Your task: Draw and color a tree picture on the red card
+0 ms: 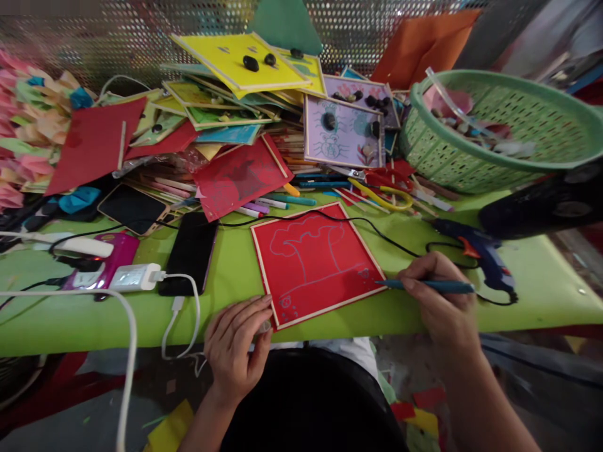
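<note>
A red card framed with thin pale wooden strips lies on the green tabletop. Grey-blue lines on it form a tree with a wide trunk, a ground line and small flower-like shapes. My right hand pinches a teal marker pen, its tip at the card's right edge. At the lower left corner, my left hand holds the card's edge, fingertips on the strip and thumb below. Something small and pale shows between thumb and fingers; I cannot make it out.
Behind the card are piled decorated cards, markers and yellow-handled scissors. A green basket and a glue gun are at right. Phones and a purple power strip lie left. A black cable crosses the card's top.
</note>
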Action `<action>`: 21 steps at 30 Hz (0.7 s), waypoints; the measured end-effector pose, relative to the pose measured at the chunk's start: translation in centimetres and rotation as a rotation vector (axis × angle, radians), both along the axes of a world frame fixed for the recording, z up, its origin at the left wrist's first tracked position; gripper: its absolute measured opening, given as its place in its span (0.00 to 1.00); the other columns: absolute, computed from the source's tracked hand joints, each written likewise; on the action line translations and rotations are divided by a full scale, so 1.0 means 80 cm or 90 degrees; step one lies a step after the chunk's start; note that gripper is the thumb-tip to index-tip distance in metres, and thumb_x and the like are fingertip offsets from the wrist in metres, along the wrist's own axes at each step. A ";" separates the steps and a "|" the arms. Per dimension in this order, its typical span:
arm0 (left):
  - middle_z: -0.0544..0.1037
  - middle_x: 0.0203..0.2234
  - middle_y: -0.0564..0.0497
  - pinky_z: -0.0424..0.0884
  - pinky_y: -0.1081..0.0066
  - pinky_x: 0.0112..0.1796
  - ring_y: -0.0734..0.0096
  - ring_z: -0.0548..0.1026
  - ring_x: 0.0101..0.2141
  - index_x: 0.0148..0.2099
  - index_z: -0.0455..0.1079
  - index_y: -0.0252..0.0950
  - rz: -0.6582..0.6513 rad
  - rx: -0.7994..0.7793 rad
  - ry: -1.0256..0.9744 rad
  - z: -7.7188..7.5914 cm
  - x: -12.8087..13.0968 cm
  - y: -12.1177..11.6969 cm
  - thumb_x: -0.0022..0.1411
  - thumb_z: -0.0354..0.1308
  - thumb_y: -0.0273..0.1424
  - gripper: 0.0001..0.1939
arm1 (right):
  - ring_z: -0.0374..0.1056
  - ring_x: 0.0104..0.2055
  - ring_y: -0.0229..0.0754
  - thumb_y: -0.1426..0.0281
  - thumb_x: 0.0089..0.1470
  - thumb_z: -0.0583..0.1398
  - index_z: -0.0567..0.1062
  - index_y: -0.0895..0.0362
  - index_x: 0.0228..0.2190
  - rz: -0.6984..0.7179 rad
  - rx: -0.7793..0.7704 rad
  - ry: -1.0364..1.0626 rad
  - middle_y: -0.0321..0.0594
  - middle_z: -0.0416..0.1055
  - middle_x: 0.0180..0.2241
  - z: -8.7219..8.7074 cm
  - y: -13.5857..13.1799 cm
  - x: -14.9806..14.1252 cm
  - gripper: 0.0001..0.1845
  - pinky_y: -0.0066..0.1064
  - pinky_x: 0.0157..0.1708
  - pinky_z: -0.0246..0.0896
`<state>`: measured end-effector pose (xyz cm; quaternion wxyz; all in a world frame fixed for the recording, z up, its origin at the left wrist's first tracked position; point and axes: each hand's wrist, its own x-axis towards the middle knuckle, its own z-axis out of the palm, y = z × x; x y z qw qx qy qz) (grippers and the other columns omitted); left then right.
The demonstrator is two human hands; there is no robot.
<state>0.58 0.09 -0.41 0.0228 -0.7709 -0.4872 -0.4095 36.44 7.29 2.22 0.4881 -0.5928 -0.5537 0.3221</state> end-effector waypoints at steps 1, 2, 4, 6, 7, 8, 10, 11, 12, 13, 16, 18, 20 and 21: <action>0.90 0.48 0.40 0.75 0.58 0.57 0.56 0.87 0.51 0.56 0.79 0.34 0.000 0.001 0.002 0.000 0.000 0.000 0.75 0.60 0.23 0.11 | 0.65 0.30 0.46 0.57 0.57 0.73 0.76 0.49 0.29 0.000 -0.003 0.005 0.36 0.70 0.26 0.000 0.000 0.001 0.14 0.39 0.30 0.56; 0.90 0.49 0.40 0.75 0.58 0.57 0.56 0.87 0.51 0.56 0.79 0.34 0.001 0.002 0.002 0.000 0.000 0.000 0.75 0.60 0.23 0.11 | 0.64 0.30 0.46 0.57 0.56 0.73 0.76 0.49 0.29 0.000 -0.004 0.011 0.36 0.69 0.25 -0.001 0.000 0.001 0.14 0.39 0.30 0.56; 0.90 0.49 0.40 0.75 0.58 0.57 0.56 0.87 0.51 0.56 0.79 0.35 0.003 0.006 0.005 0.000 0.000 0.000 0.75 0.60 0.23 0.11 | 0.63 0.29 0.45 0.57 0.55 0.73 0.76 0.49 0.28 0.008 -0.006 0.025 0.35 0.69 0.25 -0.001 0.001 0.003 0.14 0.39 0.29 0.54; 0.90 0.49 0.40 0.75 0.57 0.56 0.56 0.87 0.51 0.56 0.79 0.35 0.007 0.007 0.006 -0.001 0.000 0.000 0.76 0.60 0.23 0.11 | 0.63 0.29 0.45 0.58 0.54 0.73 0.75 0.49 0.28 0.019 -0.011 0.045 0.35 0.69 0.25 -0.001 0.003 0.002 0.14 0.39 0.29 0.53; 0.90 0.49 0.40 0.75 0.57 0.56 0.56 0.87 0.51 0.56 0.79 0.35 0.007 0.007 0.006 -0.001 0.000 0.000 0.76 0.60 0.23 0.11 | 0.63 0.29 0.45 0.58 0.54 0.73 0.75 0.49 0.27 0.020 -0.013 0.060 0.35 0.69 0.25 0.001 0.004 0.002 0.14 0.39 0.29 0.53; 0.90 0.49 0.40 0.75 0.57 0.56 0.56 0.87 0.51 0.56 0.79 0.35 0.008 0.007 0.006 -0.002 0.000 0.000 0.76 0.60 0.23 0.11 | 0.63 0.29 0.45 0.59 0.54 0.73 0.75 0.49 0.27 0.019 -0.012 0.079 0.34 0.68 0.25 0.002 0.006 0.000 0.14 0.39 0.28 0.52; 0.90 0.49 0.41 0.75 0.58 0.56 0.57 0.87 0.51 0.56 0.79 0.35 0.009 0.005 0.005 -0.002 0.000 -0.001 0.76 0.60 0.24 0.11 | 0.62 0.28 0.45 0.60 0.52 0.73 0.75 0.48 0.26 0.009 -0.003 0.119 0.33 0.66 0.23 0.005 0.008 -0.002 0.13 0.39 0.28 0.52; 0.90 0.49 0.41 0.75 0.58 0.56 0.57 0.88 0.51 0.56 0.79 0.36 0.010 0.004 0.004 -0.002 0.000 -0.001 0.76 0.60 0.24 0.12 | 0.62 0.28 0.44 0.60 0.51 0.73 0.74 0.48 0.26 0.003 0.001 0.133 0.33 0.66 0.23 0.006 0.008 -0.004 0.14 0.39 0.28 0.52; 0.90 0.49 0.41 0.75 0.58 0.56 0.57 0.88 0.51 0.56 0.79 0.36 0.012 0.004 0.003 -0.002 0.000 -0.001 0.76 0.60 0.24 0.12 | 0.61 0.28 0.44 0.60 0.51 0.73 0.74 0.48 0.26 0.001 0.003 0.137 0.33 0.65 0.23 0.006 0.008 -0.004 0.14 0.39 0.28 0.52; 0.90 0.49 0.42 0.75 0.58 0.56 0.57 0.88 0.51 0.56 0.79 0.36 0.014 0.003 0.002 -0.002 0.000 0.000 0.76 0.60 0.24 0.12 | 0.61 0.28 0.44 0.60 0.51 0.73 0.74 0.48 0.26 0.001 0.002 0.132 0.33 0.65 0.23 0.005 0.008 -0.004 0.14 0.39 0.28 0.52; 0.90 0.49 0.43 0.76 0.58 0.56 0.57 0.88 0.50 0.56 0.79 0.37 0.019 0.008 0.001 0.000 0.001 0.001 0.75 0.60 0.25 0.11 | 0.61 0.29 0.45 0.58 0.53 0.73 0.75 0.49 0.27 0.005 -0.007 0.093 0.34 0.67 0.24 0.000 0.005 -0.001 0.14 0.39 0.28 0.51; 0.90 0.49 0.44 0.77 0.59 0.56 0.57 0.88 0.50 0.56 0.78 0.38 0.020 0.010 0.001 0.001 0.002 0.001 0.75 0.60 0.25 0.11 | 0.61 0.29 0.45 0.57 0.53 0.73 0.76 0.49 0.27 0.008 -0.011 0.076 0.35 0.68 0.25 -0.002 0.004 0.002 0.14 0.39 0.28 0.51; 0.90 0.49 0.44 0.77 0.59 0.55 0.57 0.89 0.50 0.56 0.78 0.39 0.024 0.007 -0.003 0.002 0.002 0.001 0.75 0.60 0.25 0.12 | 0.60 0.29 0.44 0.56 0.52 0.74 0.76 0.49 0.27 0.015 -0.021 0.066 0.35 0.68 0.25 -0.001 0.005 0.003 0.16 0.38 0.28 0.51; 0.91 0.49 0.45 0.77 0.59 0.55 0.58 0.89 0.50 0.56 0.78 0.40 0.027 0.004 -0.005 0.002 0.003 0.001 0.75 0.60 0.25 0.12 | 0.60 0.29 0.44 0.56 0.52 0.74 0.76 0.49 0.26 0.018 -0.027 0.066 0.35 0.68 0.25 0.000 0.005 0.002 0.16 0.38 0.28 0.51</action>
